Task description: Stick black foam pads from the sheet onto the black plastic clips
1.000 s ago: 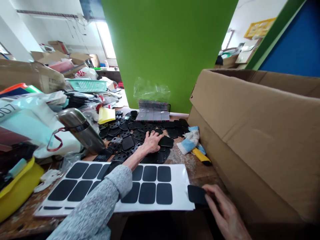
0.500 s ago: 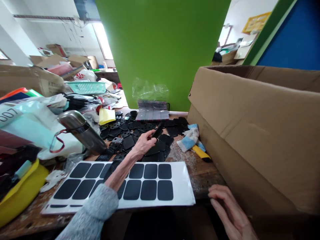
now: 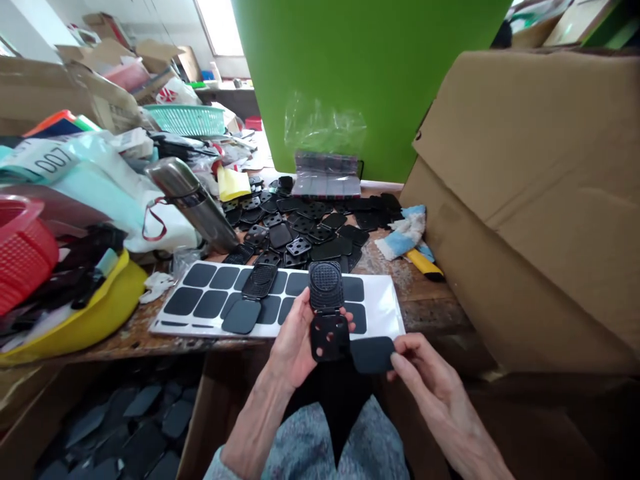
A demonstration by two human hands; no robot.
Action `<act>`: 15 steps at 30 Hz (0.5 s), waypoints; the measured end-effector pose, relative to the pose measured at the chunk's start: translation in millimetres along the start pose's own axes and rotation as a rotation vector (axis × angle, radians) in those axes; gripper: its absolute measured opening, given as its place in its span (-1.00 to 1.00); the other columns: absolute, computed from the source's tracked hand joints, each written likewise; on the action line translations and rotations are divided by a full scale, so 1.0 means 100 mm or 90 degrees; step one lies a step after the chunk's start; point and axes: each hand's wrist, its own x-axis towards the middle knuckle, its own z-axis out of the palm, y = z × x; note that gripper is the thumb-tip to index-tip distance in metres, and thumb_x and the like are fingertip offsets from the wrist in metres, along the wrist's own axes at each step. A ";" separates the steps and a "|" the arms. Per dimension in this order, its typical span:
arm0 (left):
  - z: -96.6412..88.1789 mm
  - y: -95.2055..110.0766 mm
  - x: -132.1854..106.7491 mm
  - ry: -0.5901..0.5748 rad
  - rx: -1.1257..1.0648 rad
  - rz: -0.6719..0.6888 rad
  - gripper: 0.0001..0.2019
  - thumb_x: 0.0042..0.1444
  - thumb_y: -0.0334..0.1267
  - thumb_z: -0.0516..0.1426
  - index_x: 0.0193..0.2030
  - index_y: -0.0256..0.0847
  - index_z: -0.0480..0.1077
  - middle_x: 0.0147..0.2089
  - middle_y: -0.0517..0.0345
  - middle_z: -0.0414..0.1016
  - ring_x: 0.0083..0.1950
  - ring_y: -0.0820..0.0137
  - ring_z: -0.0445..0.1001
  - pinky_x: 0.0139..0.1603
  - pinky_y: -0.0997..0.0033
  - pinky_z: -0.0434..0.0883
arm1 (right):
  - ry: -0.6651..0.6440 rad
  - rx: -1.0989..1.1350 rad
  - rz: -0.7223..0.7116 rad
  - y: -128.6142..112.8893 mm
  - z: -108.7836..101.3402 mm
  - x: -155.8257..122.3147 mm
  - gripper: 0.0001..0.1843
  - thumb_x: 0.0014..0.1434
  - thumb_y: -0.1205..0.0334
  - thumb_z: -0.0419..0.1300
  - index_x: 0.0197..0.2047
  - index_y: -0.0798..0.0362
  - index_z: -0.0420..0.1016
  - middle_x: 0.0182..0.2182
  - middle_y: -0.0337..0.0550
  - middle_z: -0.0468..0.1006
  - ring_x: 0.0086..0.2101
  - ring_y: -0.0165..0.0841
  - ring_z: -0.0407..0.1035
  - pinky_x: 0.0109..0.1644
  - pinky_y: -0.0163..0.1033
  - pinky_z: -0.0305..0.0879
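Observation:
My left hand is closed on a black hinged plastic part, holding it upright in front of the table edge; its top half is ribbed and its lower half has holes. My right hand pinches a black rounded pad right beside that part's lower half. Behind them lies a white sheet with rows of black pads stuck on it. A second hinged part rests on the sheet. A heap of black plastic parts covers the table further back.
A big cardboard box fills the right side. A steel flask, a yellow tray, a red basket and bags crowd the left. A yellow-handled knife and cloth lie by the box. Black pieces lie under the table.
My left hand lifted a hinged part from the heap and drew it back over the sheet to the table edge. My right hand brought a black pad up beside it. The camera tilted down.

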 end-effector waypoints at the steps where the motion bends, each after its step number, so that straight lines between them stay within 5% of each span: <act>1: 0.00 -0.02 -0.02 0.001 -0.012 0.000 -0.61 0.16 -0.05 -0.06 -0.21 -0.35 0.39 -0.33 -0.06 0.51 -0.25 0.22 0.50 -0.13 0.22 0.39 | -0.012 0.044 0.039 -0.01 0.04 -0.01 -0.84 0.19 0.09 0.04 -0.28 -0.01 0.30 -0.47 -0.26 0.33 -0.46 -0.42 0.25 -0.34 -0.33 0.20; 7: -0.02 -0.09 -0.10 0.003 -0.029 0.001 -0.60 0.18 -0.04 -0.09 -0.23 -0.31 0.43 -0.41 0.02 0.51 -0.45 0.40 0.47 -0.46 0.50 0.37 | -0.049 0.175 0.117 0.00 0.23 -0.01 -0.82 0.20 0.11 0.06 -0.37 0.02 0.29 -0.49 -0.28 0.32 -0.42 -0.44 0.20 -0.30 -0.34 0.14; 15: 0.03 -0.15 -0.12 0.067 -0.039 -0.005 -0.60 0.17 -0.03 -0.07 -0.10 -0.27 0.40 -0.38 0.04 0.52 -0.38 0.35 0.50 -0.31 0.40 0.43 | -0.049 0.297 0.140 -0.01 0.44 0.05 -0.84 0.16 0.14 0.10 -0.39 0.03 0.34 -0.09 -0.15 0.42 0.05 -0.25 0.18 0.11 -0.15 0.05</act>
